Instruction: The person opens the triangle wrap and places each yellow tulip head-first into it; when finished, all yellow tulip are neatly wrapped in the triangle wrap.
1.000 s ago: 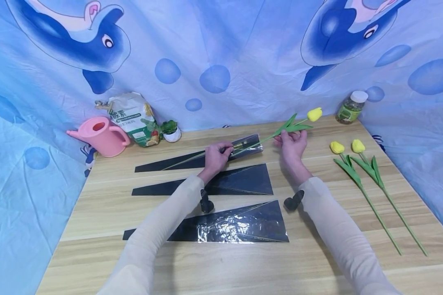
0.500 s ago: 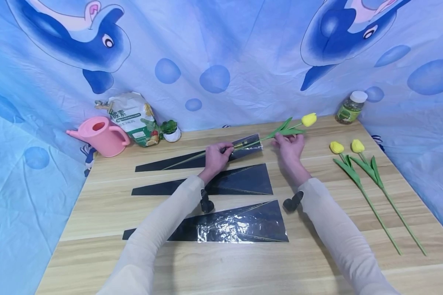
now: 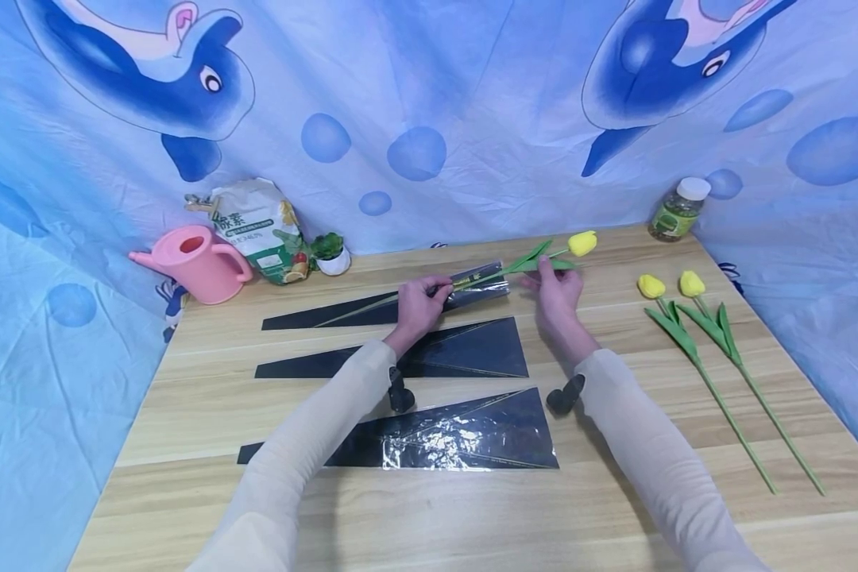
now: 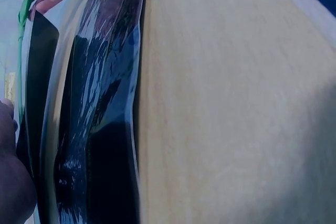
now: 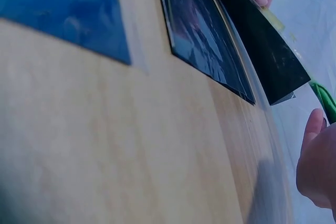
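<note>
My left hand (image 3: 422, 306) pinches the edge of the farthest black flower sleeve (image 3: 350, 311), holding its mouth raised. A yellow artificial tulip (image 3: 582, 243) lies with its green stem running inside that sleeve toward the narrow end. Its leaves (image 3: 525, 260) overlap the sleeve's wide end. My right hand (image 3: 559, 294) grips the tulip just below the flower head, at the leaves. In the right wrist view the sleeve mouth (image 5: 283, 74) stands lifted, the green stem (image 5: 321, 98) entering it beside my right hand (image 5: 320, 166).
Two more black sleeves (image 3: 472, 349) (image 3: 465, 437) lie nearer on the wooden table (image 3: 472, 524). Two yellow tulips (image 3: 715, 397) lie at the right. Along the back stand a pink watering can (image 3: 203, 270), a white bag (image 3: 260, 230), a small potted plant (image 3: 331, 254) and a jar (image 3: 678, 210).
My right hand has moved left and slightly down with the tulip, sliding its stem and leaves farther into the sleeve. The left hand has stayed in place on the sleeve.
</note>
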